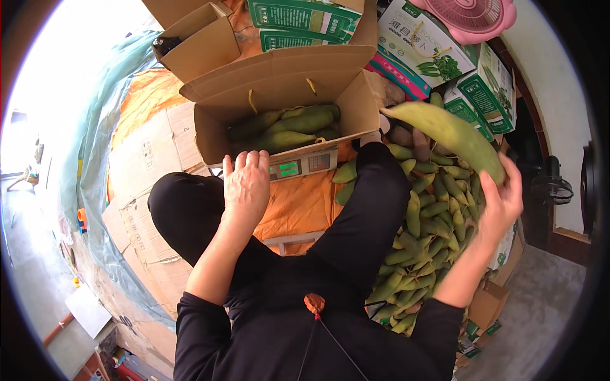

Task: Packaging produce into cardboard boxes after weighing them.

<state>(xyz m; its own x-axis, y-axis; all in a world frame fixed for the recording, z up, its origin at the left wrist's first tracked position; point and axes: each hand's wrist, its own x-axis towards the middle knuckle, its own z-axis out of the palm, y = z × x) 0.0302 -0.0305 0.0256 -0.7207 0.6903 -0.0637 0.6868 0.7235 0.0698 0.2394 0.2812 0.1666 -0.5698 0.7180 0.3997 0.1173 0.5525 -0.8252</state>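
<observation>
Yellow-green radish [451,129], brown box [359,101], leaf-printed white carton [422,41], pink basket [502,22]; the shadowed fan [551,189] seems black.

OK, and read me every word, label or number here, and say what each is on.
I won't copy print, but it stands here:
White box: large lettering, legible.
Green box at the top: white print, mostly too small.
Pink-teal box: print, partly covered.
Scale: green-lit display, digits unclear.
Flat cardboard: faint marks, mostly unreadable.

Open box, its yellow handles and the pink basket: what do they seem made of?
Open box: matte brown cardboard, judging by its folded shape. Yellow handles: probably twisted cord, being thin and ropy; fibre unclear. Pink basket: likely smooth moulded plastic, given its slotted pattern.
</observation>
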